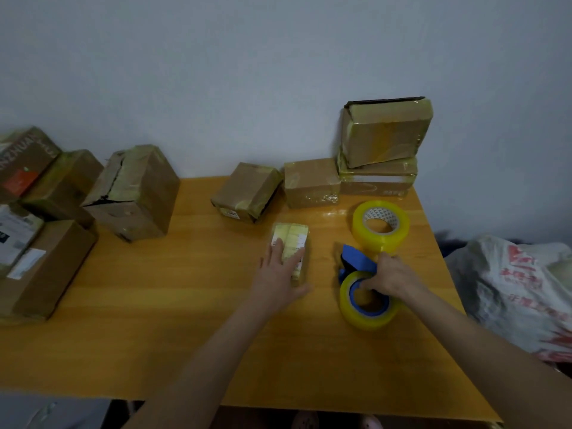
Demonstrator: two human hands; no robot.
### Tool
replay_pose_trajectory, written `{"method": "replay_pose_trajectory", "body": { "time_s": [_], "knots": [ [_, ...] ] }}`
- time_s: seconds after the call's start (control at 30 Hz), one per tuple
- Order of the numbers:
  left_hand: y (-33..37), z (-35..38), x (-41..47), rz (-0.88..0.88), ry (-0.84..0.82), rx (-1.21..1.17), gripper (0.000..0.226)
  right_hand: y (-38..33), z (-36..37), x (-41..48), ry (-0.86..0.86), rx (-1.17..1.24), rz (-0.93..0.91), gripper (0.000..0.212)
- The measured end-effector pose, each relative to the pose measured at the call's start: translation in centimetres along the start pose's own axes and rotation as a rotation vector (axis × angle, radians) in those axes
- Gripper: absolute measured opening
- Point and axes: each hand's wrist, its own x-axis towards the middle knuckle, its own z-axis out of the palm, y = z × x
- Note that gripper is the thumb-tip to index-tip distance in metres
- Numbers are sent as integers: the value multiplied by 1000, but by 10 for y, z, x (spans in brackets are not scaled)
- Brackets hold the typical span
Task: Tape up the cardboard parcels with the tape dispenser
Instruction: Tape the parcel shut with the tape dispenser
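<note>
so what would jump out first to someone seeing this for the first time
The hands at the middle of the table draw the eye: the left hand lies flat on a small taped parcel, while the right hand grips the blue tape dispenser with its yellow roll. Just behind it stands a spare tape roll, and stacked parcels rise against the wall at the back right.

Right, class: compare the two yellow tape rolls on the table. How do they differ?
The loose roll has a white printed core; the nearer roll is mounted on a blue dispenser. The loose roll lies untouched farther back; the right hand grips the blue dispenser at the nearer roll. Both are yellowish tape, lying flat on the table.
</note>
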Motion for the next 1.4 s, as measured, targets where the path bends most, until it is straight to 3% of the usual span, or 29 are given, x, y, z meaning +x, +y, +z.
{"method": "replay_pose_trajectory", "body": {
  "time_s": [0.13,0.37,0.57,0.67,0.73,0.87,0.93,1.0,1.2,1.3,1.4],
  "knots": [
    [-12,-1,3,19,-20,-16,79,17,10,7,-39,46,-27,27],
    [5,6,5,49,99,-196,59,14,-3,10,-73,246,-41,30],
    [4,6,-2,64,96,-146,64,20,-23,-6,-178,365,14,40],
    [1,-4,-2,96,58,-157,65,24,-43,-14,-191,480,-21,30],
    [0,-17,-2,66,67,-305,63,21,-60,-20,-189,540,-75,19],
    [11,-55,0,-168,289,-918,47,2,-87,-35,-153,657,-262,48],
    [15,-71,-1,-260,152,-1315,48,-8,-92,-44,-112,639,-360,50],
    [16,-81,-4,-294,19,-1505,55,-16,-92,-52,-80,570,-444,48],
    [11,-78,-12,-370,-102,-1546,71,-26,-87,-65,-76,456,-581,50],
    [8,-75,-14,-363,-177,-1561,54,-27,-87,-68,-96,381,-641,54],
    [8,-70,-14,-333,-121,-1473,27,-29,-84,-68,-103,324,-688,55]
  ]
}}
